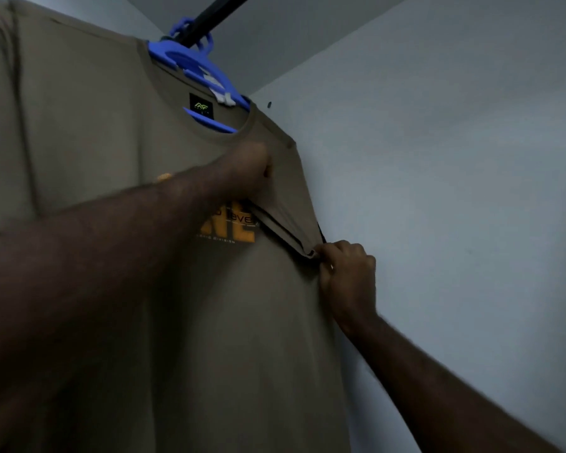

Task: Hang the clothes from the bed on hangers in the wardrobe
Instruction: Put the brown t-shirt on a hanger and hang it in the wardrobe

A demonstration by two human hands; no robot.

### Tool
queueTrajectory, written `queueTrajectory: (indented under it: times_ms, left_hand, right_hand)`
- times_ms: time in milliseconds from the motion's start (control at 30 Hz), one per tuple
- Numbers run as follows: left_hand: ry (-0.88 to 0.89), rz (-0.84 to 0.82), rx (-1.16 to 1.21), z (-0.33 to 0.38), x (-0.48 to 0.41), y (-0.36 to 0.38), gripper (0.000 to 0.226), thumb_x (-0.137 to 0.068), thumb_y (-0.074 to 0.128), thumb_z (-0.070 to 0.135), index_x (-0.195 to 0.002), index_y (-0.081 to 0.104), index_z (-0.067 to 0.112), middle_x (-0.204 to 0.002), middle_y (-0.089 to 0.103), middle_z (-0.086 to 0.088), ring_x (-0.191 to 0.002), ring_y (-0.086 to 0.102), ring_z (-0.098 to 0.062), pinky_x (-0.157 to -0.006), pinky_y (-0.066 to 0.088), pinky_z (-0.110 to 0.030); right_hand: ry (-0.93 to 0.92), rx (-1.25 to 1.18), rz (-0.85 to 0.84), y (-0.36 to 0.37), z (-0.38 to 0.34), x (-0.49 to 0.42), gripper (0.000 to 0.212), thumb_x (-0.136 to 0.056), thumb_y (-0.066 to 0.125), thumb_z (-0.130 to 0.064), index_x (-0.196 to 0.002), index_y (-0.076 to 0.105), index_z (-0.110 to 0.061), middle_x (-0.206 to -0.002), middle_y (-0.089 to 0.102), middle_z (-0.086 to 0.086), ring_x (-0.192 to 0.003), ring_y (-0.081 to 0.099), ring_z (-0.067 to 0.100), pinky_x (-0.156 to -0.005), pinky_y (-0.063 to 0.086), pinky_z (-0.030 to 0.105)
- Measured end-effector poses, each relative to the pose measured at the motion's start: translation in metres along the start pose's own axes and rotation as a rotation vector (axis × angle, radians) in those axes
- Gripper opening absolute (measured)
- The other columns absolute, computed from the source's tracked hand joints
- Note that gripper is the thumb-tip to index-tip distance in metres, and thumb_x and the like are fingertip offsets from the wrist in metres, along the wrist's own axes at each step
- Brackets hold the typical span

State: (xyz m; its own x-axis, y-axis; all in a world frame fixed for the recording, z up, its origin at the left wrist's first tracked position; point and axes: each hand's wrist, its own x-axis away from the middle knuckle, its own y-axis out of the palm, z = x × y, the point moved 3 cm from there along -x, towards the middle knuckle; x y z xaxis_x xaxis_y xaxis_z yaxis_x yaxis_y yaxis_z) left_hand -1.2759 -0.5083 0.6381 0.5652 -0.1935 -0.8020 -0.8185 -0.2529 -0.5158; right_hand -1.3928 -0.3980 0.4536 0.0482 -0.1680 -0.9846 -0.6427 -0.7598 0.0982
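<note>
Right hand (347, 269) pinches the sleeve hem (294, 241), probably a sound hold on the limp, light T-shirt (242, 322); left hand (252, 171) at the shoulder, grip unclear.

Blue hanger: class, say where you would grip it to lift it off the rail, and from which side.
Probably the bare part of the blue hanger just below its hook, coming from the front. Its arms are hidden inside the shirt, and the hook sits over the rail, so it lifts upward.
</note>
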Motion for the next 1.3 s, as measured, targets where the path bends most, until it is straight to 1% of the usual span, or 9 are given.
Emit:
queueTrajectory:
  times_ms: [133,267,400,500,600,733,867,1133,1300]
  left_hand:
    - [0.084,0.008,-0.185,-0.008,0.007,0.011,0.030,-0.096,0.050,0.008,-0.126,0.056,0.004,-0.118,0.058,-0.016,-0.103,0.058,-0.027,-0.082,0.047,-0.033]
    - [0.134,0.041,-0.192,-0.012,0.012,0.009,0.039,-0.096,0.052,0.006,-0.135,0.050,0.008,-0.126,0.053,-0.016,-0.108,0.055,-0.028,-0.082,0.045,-0.031]
    - [0.147,0.013,-0.236,-0.016,0.015,0.009,0.035,-0.096,0.055,0.009,-0.131,0.054,0.007,-0.122,0.052,-0.015,-0.104,0.054,-0.026,-0.077,0.043,-0.031]
    - [0.246,0.005,-0.457,-0.018,0.021,0.010,0.042,-0.095,0.059,0.022,-0.135,0.051,0.011,-0.141,0.039,-0.018,-0.125,0.044,-0.031,-0.094,0.044,-0.040]
    - [0.359,-0.113,-0.689,-0.021,0.029,0.020,0.051,-0.100,0.048,0.031,-0.148,0.035,0.023,-0.162,0.011,-0.011,-0.149,0.008,-0.031,-0.118,0.013,-0.050]
    - [0.294,-0.276,-0.737,-0.029,0.047,0.033,0.050,-0.103,0.034,0.041,-0.150,0.033,0.023,-0.162,0.014,-0.006,-0.150,0.005,-0.025,-0.120,0.004,-0.053]
    - [0.249,-0.298,-0.759,-0.033,0.065,0.037,0.056,-0.101,0.029,0.053,-0.152,0.027,0.029,-0.163,0.006,-0.008,-0.150,0.001,-0.027,-0.119,0.002,-0.057]
    - [0.203,-0.153,-0.603,-0.016,0.115,0.016,0.050,-0.095,0.046,0.044,-0.139,0.049,0.022,-0.150,0.036,-0.013,-0.141,0.027,-0.030,-0.116,0.016,-0.055]
    - [0.149,-0.097,-0.305,0.009,0.192,-0.001,0.039,-0.094,0.049,0.035,-0.127,0.056,0.017,-0.130,0.053,-0.009,-0.122,0.046,-0.027,-0.106,0.031,-0.041]
  right_hand:
    - [0.021,-0.117,-0.056,0.011,-0.001,0.005,0.018,-0.073,0.058,-0.017,-0.076,0.076,-0.021,-0.097,0.068,-0.001,-0.098,0.059,0.024,-0.080,0.043,0.038]
    - [0.426,-0.601,-0.136,0.021,0.001,-0.004,0.009,-0.087,0.061,-0.015,-0.085,0.069,-0.012,-0.102,0.066,0.001,-0.093,0.059,0.012,-0.082,0.046,0.028]
    - [0.733,-0.765,-0.238,0.042,0.016,-0.022,0.020,-0.087,0.066,-0.034,-0.092,0.066,-0.015,-0.090,0.069,0.002,-0.088,0.067,0.021,-0.083,0.057,0.041]
    - [0.720,-0.773,-0.366,0.052,0.020,-0.025,0.020,-0.084,0.075,-0.028,-0.082,0.070,-0.008,-0.086,0.071,0.007,-0.082,0.067,0.021,-0.079,0.055,0.036]
    - [0.655,-0.737,-0.375,0.053,0.025,-0.027,0.022,-0.083,0.076,-0.019,-0.071,0.065,-0.004,-0.071,0.061,0.008,-0.068,0.057,0.017,-0.067,0.048,0.032]
    - [0.690,-0.649,-0.309,0.053,0.041,-0.025,0.029,-0.083,0.076,-0.019,-0.080,0.064,0.007,-0.075,0.065,0.014,-0.072,0.059,0.021,-0.069,0.051,0.036]
    - [0.731,-0.608,-0.287,0.050,0.047,-0.019,0.015,-0.082,0.075,-0.018,-0.071,0.066,-0.016,-0.083,0.070,0.009,-0.086,0.068,0.026,-0.082,0.056,0.045]
    - [0.835,-0.919,-0.481,0.023,0.022,0.022,0.020,-0.084,0.076,-0.028,-0.095,0.068,-0.013,-0.095,0.072,0.006,-0.082,0.067,0.017,-0.063,0.052,0.026]
    - [0.927,-0.985,-0.647,0.000,0.027,0.075,0.027,-0.087,0.073,-0.022,-0.109,0.065,-0.010,-0.101,0.071,0.009,-0.086,0.066,0.023,-0.075,0.052,0.034]
